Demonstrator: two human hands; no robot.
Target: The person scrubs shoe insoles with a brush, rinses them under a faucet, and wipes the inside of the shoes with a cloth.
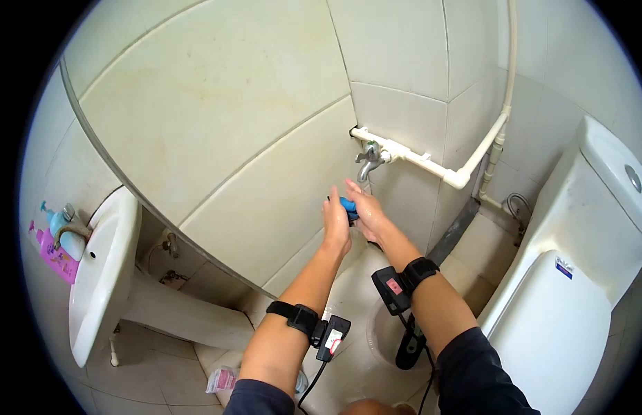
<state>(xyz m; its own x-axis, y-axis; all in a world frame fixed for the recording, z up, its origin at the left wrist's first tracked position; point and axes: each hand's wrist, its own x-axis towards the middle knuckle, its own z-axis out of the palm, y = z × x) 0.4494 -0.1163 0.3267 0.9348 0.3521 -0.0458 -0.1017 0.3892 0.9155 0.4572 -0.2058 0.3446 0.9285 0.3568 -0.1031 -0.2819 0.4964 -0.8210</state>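
Note:
Under a metal tap (369, 160) on the wall, my two hands are held close together around a small blue object (348, 206). My left hand (335, 223) is on its left side, fingers pointing up. My right hand (366, 211) is on its right side and looks wet, with water falling from the tap beside its fingers. The blue object is pressed between the palms and partly hidden, so I cannot make out what it is.
White pipes (431, 164) run along the wall. A toilet (563, 311) stands at the right. At the left is a white sink (103, 277) with a pink bottle (57, 257) on it. A pink-and-white packet (222, 379) lies on the floor.

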